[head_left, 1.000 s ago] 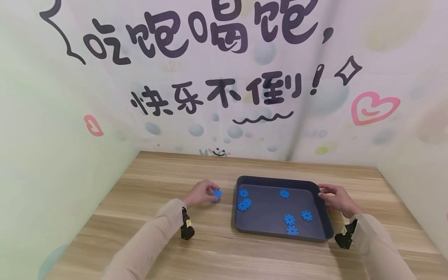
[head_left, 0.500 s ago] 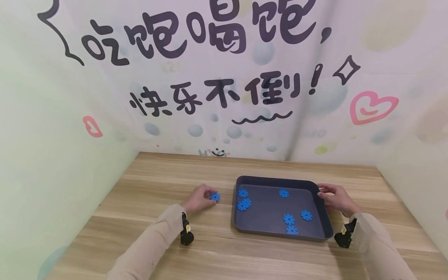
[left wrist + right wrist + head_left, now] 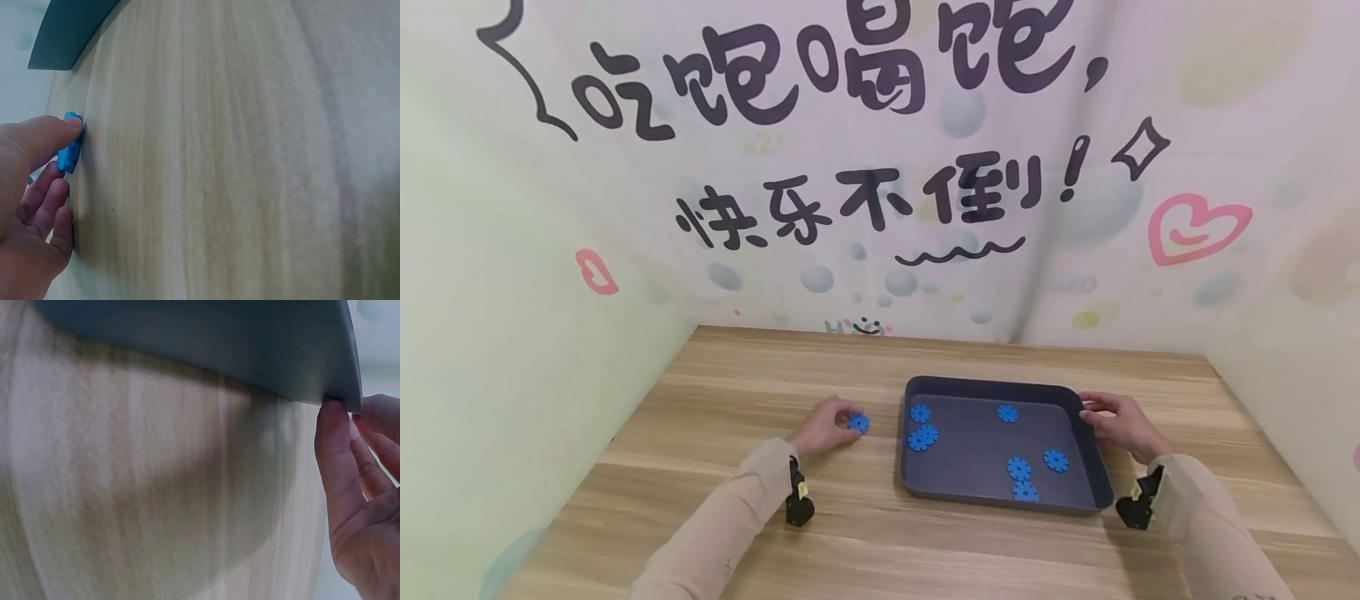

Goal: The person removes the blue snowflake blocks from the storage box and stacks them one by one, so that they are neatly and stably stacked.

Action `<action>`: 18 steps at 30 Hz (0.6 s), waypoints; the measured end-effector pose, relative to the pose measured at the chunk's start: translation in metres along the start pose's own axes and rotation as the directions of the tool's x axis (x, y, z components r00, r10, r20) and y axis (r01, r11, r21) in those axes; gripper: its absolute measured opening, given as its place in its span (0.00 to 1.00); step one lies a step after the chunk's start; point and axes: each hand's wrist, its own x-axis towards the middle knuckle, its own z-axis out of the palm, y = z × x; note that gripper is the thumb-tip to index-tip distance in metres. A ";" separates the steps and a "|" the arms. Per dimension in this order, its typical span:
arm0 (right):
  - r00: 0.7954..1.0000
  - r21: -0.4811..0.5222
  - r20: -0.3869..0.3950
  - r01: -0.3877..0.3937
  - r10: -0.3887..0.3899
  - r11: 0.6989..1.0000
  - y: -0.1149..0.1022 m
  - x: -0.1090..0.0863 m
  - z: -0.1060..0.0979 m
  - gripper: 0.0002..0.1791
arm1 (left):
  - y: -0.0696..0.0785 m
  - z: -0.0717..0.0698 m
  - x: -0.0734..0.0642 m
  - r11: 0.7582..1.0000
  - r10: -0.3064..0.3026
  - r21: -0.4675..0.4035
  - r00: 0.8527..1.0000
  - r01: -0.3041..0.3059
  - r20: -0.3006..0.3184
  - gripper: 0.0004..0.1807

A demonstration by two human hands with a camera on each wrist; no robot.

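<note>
My left hand (image 3: 826, 427) is just left of the tray, pinching a blue notched plastic disc (image 3: 858, 423) between thumb and fingers. Seen edge-on in the left wrist view, the blue disc (image 3: 70, 144) is close to the tabletop; whether more than one is stacked there I cannot tell. A dark grey rectangular tray (image 3: 970, 500) lies right of that hand. With thumb and fingertips my right hand (image 3: 1123, 427) grips the tray's back right corner. In the right wrist view, its thumb (image 3: 337, 450) presses the tray's outer wall (image 3: 250, 344).
Several matching blue discs lie flat in the tray: a group at its left side, one disc (image 3: 1007, 413) near the back and others, such as this disc (image 3: 1056, 460), at the front right. A wooden table (image 3: 850, 542) meets a printed cloth wall (image 3: 820, 208) behind.
My left hand has shifted slightly left and down with the blue disc, which now shows flatter and lower between the fingers. The right hand and the tray have stayed in place.
</note>
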 end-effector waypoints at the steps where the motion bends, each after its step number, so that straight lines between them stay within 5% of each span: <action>1: 1.000 0.001 0.001 0.000 0.000 1.000 0.000 0.000 0.000 0.26 | 0.000 0.000 0.000 1.000 -0.001 0.002 1.000 0.001 0.001 0.20; 18: 1.000 -0.003 -0.001 -0.015 0.015 1.000 -0.001 -0.001 0.000 0.25 | -0.001 0.002 -0.001 1.000 -0.022 0.005 1.000 0.022 -0.010 0.19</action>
